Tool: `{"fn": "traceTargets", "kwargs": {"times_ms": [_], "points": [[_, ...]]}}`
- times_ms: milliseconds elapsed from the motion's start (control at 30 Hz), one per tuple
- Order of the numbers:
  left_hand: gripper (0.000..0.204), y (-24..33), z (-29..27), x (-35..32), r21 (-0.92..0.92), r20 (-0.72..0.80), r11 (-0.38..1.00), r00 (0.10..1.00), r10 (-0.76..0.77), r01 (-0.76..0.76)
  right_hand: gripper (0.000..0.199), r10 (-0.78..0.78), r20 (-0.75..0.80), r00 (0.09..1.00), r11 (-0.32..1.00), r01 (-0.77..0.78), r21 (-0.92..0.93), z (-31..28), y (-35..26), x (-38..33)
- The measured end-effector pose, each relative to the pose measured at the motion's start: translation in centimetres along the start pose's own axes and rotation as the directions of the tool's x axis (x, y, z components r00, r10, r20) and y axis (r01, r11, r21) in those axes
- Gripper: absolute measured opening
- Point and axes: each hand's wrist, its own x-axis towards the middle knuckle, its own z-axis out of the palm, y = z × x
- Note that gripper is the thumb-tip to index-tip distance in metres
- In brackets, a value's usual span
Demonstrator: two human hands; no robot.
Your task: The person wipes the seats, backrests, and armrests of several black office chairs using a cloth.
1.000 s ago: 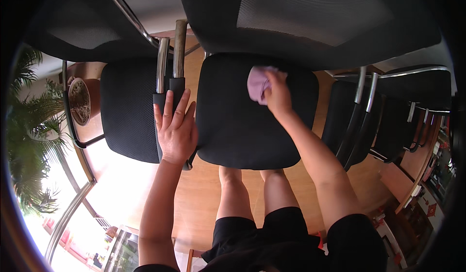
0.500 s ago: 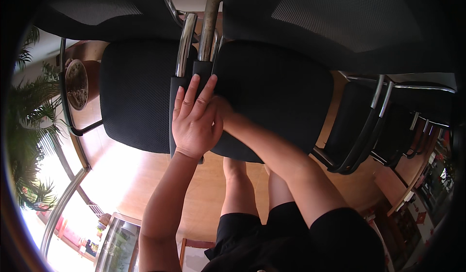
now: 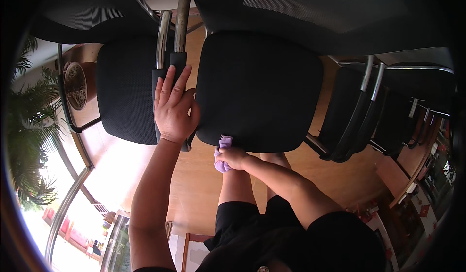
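My left hand [image 3: 175,111] lies palm down over the two neighbouring black armrest pads [image 3: 178,59], with its fingers stretched forward and apart. Chrome tubes [image 3: 163,39] run up from those pads. In my right hand [image 3: 235,158] is a crumpled lilac cloth [image 3: 224,165], gripped at the front edge of the black chair seat [image 3: 259,90]. The top of the cloth touches or overlaps that edge; I cannot tell which. To the left of the armrests sits a second black seat [image 3: 124,92] with a woven surface.
More black chairs [image 3: 340,111] with chrome arms line up on the right. At the left stand a round plant pot [image 3: 76,85] and a leafy palm [image 3: 29,126]. A glass-sided tank [image 3: 116,245] is at the lower left, and wooden furniture [image 3: 395,177] at the right.
My right hand has come from beside the armrest, behind my left hand, back to the seat's front edge, and the lilac cloth now shows. The view has shifted slightly; my left hand stays on the armrests.
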Motion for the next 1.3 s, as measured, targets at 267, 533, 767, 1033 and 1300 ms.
{"fn": "traceTargets", "kwargs": {"times_ms": [267, 533, 767, 1033, 1300], "points": [[0.01, 0.5, -0.3, 0.5, 0.026, -0.014, 1.0, 1.0, 0.013, -0.013, 0.048, -0.289, -0.914, 0.285, 0.899, -0.247, -0.361, -28.5, 2.3, -8.0], [0.016, 0.1, -0.2, 0.1, 0.036, 0.038, 0.999, 0.999, 0.016, -0.018, 0.027, -0.269, -0.88, 0.392, 0.874, -0.284, -0.394, -13.6, 2.2, 1.3], [0.013, -0.1, -0.2, 0.0, 0.034, 0.059, 0.999, 0.998, 0.015, -0.017, 0.026, -0.261, -0.209, 0.943, 0.962, 0.236, -0.135, 6.1, 2.1, -1.3], [0.035, 7.9, 5.1, -4.8, -0.442, 0.17, 0.896, 0.984, 0.044, 0.036, 0.055, -0.586, -0.716, 0.38, 0.769, -0.018, -0.639, -21.7, -3.8, -1.8], [0.047, 3.8, 22.1, -6.0, -0.204, 0.91, 0.274, 0.285, -0.302, 0.94, 0.03, -0.755, -0.55, 0.358, 0.643, 0.236, -0.729, -20.8, -10.6, 17.6]]}}
